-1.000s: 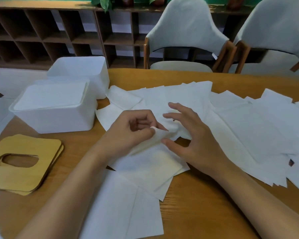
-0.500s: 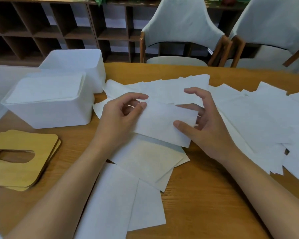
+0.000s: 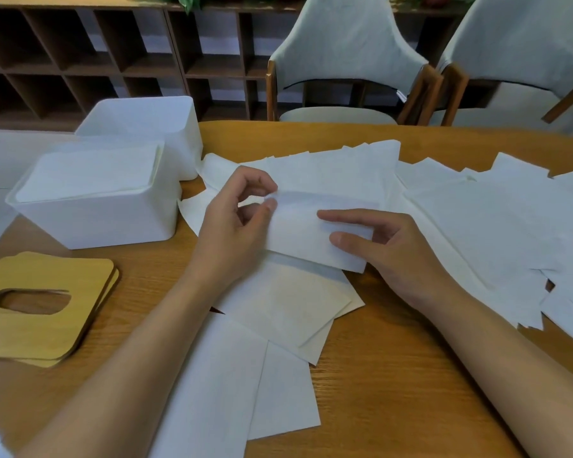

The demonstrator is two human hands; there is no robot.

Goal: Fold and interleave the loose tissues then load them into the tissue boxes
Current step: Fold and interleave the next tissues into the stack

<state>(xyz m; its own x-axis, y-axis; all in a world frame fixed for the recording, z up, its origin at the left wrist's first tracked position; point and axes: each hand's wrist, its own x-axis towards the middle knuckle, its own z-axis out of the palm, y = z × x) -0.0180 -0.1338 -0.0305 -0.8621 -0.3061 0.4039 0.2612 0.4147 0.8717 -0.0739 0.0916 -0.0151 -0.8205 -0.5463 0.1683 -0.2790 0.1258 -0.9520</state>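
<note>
Your right hand (image 3: 401, 259) has dropped to pinch the folded tissue (image 3: 311, 239), left hand (image 3: 229, 226) pinching its corner, so the fold looks done.

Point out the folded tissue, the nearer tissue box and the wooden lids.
folded tissue (image 3: 298, 239), head view, flat middle.
nearer tissue box (image 3: 113, 223), head view, front wall.
wooden lids (image 3: 47, 328), head view, top face.

Pinch grips: left hand (image 3: 233, 230), right hand (image 3: 402, 257)

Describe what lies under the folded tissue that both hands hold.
Loose tissues lie flat on the wooden table, poking out beneath the folded tissue. How many are stacked directly under it is covered.
</note>
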